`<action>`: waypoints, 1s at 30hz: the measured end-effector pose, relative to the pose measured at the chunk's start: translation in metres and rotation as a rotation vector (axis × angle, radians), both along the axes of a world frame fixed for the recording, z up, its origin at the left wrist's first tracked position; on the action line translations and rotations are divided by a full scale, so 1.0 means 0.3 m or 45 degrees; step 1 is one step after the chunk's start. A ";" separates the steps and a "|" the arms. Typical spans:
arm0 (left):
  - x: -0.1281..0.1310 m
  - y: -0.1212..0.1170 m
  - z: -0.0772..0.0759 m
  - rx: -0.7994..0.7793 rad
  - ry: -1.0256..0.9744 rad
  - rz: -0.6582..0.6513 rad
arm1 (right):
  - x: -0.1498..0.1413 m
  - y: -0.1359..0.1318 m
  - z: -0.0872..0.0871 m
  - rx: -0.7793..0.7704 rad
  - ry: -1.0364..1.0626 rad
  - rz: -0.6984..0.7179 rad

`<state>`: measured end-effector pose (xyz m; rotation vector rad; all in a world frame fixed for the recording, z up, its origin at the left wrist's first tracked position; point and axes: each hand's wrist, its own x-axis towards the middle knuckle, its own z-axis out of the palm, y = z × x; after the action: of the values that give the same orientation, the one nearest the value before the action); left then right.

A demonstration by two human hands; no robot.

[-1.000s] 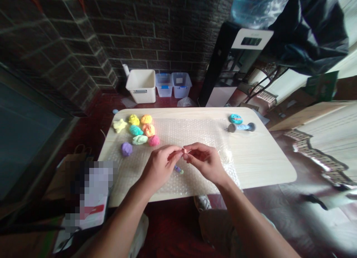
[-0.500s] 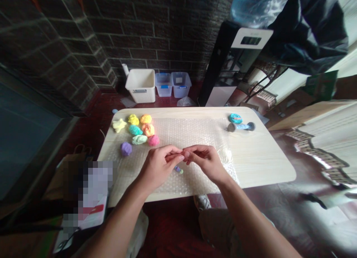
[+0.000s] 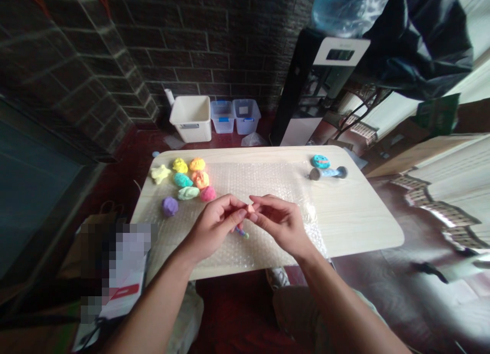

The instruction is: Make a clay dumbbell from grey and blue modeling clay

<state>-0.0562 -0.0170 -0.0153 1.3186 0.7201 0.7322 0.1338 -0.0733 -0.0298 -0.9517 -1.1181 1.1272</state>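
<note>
My left hand (image 3: 216,227) and my right hand (image 3: 279,223) meet above the bubble wrap (image 3: 264,178), their fingertips pinching a tiny peach clay piece (image 3: 251,208). Just under my left fingers, a small purple and green clay piece (image 3: 242,233) lies on the wrap. Further left sit soft clay lumps: a yellow star (image 3: 160,173), a purple ball (image 3: 170,206), a pink ball (image 3: 208,193), a mint lump (image 3: 188,192) and several others in yellow, orange and teal.
The pale wooden table (image 3: 356,221) also holds a teal clay disc (image 3: 320,161) and a small blue-handled roller (image 3: 328,173). Behind it, a white basket (image 3: 190,119) and two plastic bins (image 3: 233,116) stand by the brick wall, beside a water dispenser (image 3: 306,88).
My fingertips have eased apart a little, so the peach piece shows more plainly between them. The whole view has shifted slightly.
</note>
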 end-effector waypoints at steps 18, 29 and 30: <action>0.020 -0.004 -0.042 0.036 -0.048 0.009 | -0.011 -0.002 0.020 -0.447 0.549 0.266; 0.027 -0.014 -0.022 -0.106 -0.111 0.066 | -0.004 0.001 0.017 -0.552 0.820 0.478; 0.027 -0.015 -0.021 -0.112 -0.106 0.065 | -0.004 0.001 0.017 -0.549 0.827 0.472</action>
<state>-0.0480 -0.0216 -0.0215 1.1872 0.7132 0.7830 0.1327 -0.0728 -0.0248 -0.6189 -0.5290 1.8665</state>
